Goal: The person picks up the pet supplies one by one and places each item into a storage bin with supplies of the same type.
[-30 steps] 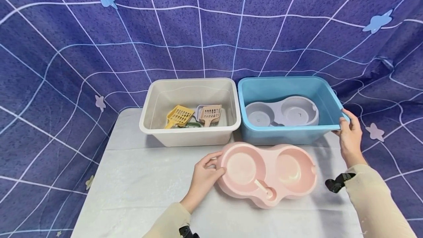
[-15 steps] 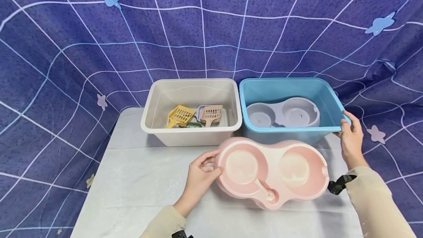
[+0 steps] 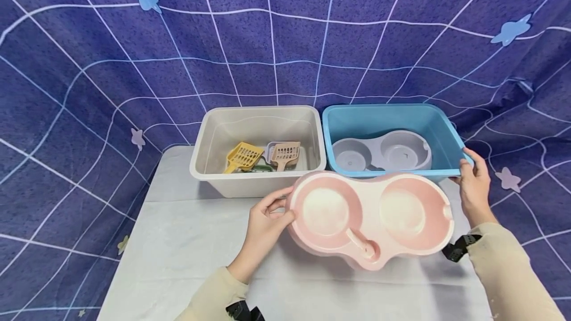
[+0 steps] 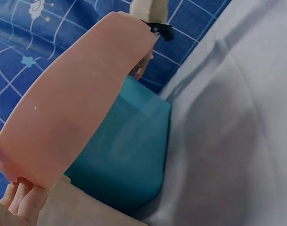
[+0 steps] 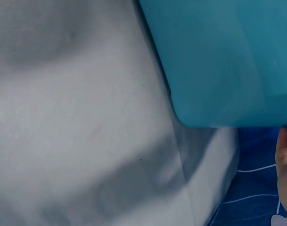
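Observation:
My left hand (image 3: 260, 227) grips the left end of a pink double pet bowl (image 3: 371, 197), thumb on the rim and fingers at its side. The pet bowl is raised over the table, overlapping the front of the blue bin (image 3: 379, 115) in the head view. From the left wrist, its smooth pink side (image 4: 72, 99) shows with fingertips (image 4: 23, 197) at the near end. My right hand (image 3: 475, 192) holds the front right corner of the blue bin's rim. In the right wrist view, only part of that hand shows beside the bin wall (image 5: 209, 61). A grey double pet bowl (image 3: 379, 151) lies inside the blue bin.
Left of the blue bin stands an off-white bin (image 3: 250, 189) containing a yellow litter scoop (image 3: 244, 155), a beige one (image 3: 285, 152) and green and lilac pieces partly covered. A white cloth covers the table (image 3: 187, 251). Behind hangs a purple-blue curtain (image 3: 294, 38).
My left hand has lifted the pink double pet bowl from near the table up and toward the blue bin. My right hand stays at the bin's corner.

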Motion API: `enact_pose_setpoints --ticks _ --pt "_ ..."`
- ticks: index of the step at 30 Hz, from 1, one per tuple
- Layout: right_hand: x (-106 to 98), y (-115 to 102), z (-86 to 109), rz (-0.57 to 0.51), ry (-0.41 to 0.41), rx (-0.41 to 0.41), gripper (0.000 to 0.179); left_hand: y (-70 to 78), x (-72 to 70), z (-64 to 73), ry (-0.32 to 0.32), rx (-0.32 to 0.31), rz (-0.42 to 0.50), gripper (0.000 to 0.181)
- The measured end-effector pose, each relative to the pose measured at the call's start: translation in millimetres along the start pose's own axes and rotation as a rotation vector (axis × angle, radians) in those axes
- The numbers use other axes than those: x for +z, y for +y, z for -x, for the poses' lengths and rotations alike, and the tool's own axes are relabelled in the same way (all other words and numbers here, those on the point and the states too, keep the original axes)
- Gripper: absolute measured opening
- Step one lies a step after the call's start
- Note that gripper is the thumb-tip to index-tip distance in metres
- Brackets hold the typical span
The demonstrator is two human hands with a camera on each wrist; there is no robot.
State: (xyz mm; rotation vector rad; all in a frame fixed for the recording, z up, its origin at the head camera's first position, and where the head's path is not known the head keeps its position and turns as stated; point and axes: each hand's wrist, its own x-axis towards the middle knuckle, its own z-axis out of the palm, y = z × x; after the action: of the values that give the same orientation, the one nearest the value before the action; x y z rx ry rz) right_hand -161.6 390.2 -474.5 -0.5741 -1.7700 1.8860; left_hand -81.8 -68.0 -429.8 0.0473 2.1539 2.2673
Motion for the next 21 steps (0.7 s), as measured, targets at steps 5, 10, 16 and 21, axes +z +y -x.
enact_pose_setpoints --ticks 5,10,16,21 --pt "0 -1 -1.2 -0.002 0.003 0.014 0.035 9.3 3.2 -9.2 0.009 0.007 0.01 0.047" --pt "-2 -3 -1.2 0.048 0.034 0.052 0.036 17.6 10.2 -16.8 0.003 0.022 0.028 0.047" --pt "-3 -7 0.5 0.073 0.036 0.029 0.036 26.3 23.0 -27.2 -0.001 0.005 0.053 0.047" --pt "-4 -4 5.5 -0.013 -0.034 -0.109 0.037 31.6 31.9 -35.0 0.011 -0.038 0.076 0.047"
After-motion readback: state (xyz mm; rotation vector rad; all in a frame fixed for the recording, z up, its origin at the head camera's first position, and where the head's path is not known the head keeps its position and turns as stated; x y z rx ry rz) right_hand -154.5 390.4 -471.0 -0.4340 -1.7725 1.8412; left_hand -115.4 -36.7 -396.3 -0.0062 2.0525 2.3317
